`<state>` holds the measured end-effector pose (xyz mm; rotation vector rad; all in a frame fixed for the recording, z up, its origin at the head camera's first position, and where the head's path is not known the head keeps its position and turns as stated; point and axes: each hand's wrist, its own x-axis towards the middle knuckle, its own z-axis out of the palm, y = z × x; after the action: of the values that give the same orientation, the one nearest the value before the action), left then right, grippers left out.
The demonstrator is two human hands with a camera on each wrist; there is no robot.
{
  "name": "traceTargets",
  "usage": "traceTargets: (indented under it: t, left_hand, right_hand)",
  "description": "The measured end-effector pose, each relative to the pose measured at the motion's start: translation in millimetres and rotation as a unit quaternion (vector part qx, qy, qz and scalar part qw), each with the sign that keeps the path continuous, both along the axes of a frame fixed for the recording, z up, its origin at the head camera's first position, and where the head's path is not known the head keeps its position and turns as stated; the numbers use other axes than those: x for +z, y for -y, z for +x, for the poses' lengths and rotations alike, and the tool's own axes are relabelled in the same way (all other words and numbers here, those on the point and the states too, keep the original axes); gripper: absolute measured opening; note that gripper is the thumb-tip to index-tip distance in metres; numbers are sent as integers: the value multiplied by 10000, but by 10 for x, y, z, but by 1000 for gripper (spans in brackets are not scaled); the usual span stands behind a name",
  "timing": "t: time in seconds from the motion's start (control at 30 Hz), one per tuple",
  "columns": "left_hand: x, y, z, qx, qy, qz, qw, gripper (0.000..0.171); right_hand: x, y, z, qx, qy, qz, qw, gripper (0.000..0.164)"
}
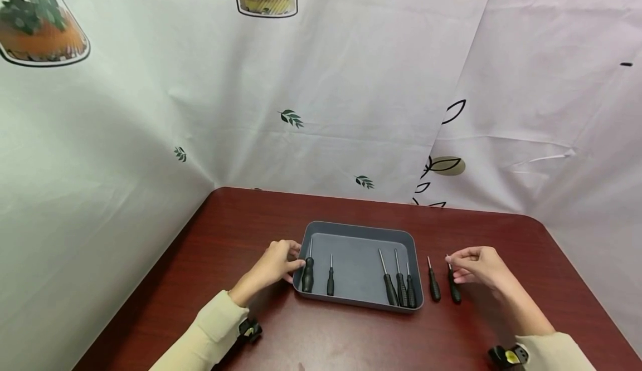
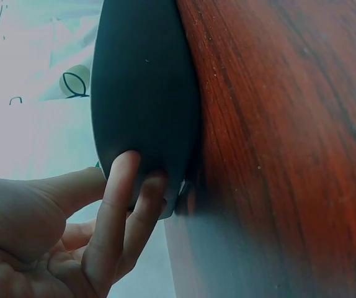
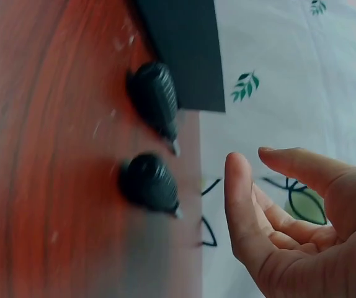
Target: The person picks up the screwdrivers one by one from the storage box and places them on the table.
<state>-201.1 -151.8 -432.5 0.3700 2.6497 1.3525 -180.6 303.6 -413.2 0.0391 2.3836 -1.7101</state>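
Note:
My left hand [image 1: 275, 261] holds the left side of a grey rectangular tray [image 1: 351, 259]. In the left wrist view its thumb goes over the rim while two fingertips press the outer wall [image 2: 147, 81]. Over on the right, my right hand [image 1: 478, 265] hovers by the tip of the outermost black-handled screwdriver [image 1: 455, 292]. Its thumb and index finger stand apart with nothing between them in the right wrist view. Another screwdriver [image 1: 434, 288] lies on the table between that one and the tray. Both point away from me.
Inside the tray, a thick-handled screwdriver [image 1: 308, 275] and a small one [image 1: 330, 284] lie at the left; three more, among them a long one [image 1: 390, 290], lie together at the right. The reddish-brown table [image 1: 241, 215] meets white printed cloth [image 1: 326, 154] behind.

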Motion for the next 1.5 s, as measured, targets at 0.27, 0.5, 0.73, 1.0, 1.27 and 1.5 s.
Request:
traceTargets:
  t: [0.27,0.5,0.73,1.0,1.27,1.5]
  left_hand:
    - [-11,0,7,-23,7,-48,10000,36]
    - [-1,-4,1,-7,-18,-28,10000,36]
    - [-7,-4,-7,-30,-28,-21,10000,35]
    - [6,-8,-3,2,-9,-17,10000,35]
    - [15,-2,-4,29,2,6,10000,35]
    - [3,-3,-9,-25,-51,-7,10000,34]
  right_hand:
    - [87,219,-31,182,98,-328,9992,36]
    - [83,329,-77,454,175,-741,9961,31]
    - [91,455,-97,583,164,-923,9939,32]
    - [122,634,-100,810,166,-1037,9912,31]
    - [170,845,-114,1098,210,-1099,9876,31]
    - [152,988,-124,1290,196,-964,9868,31]
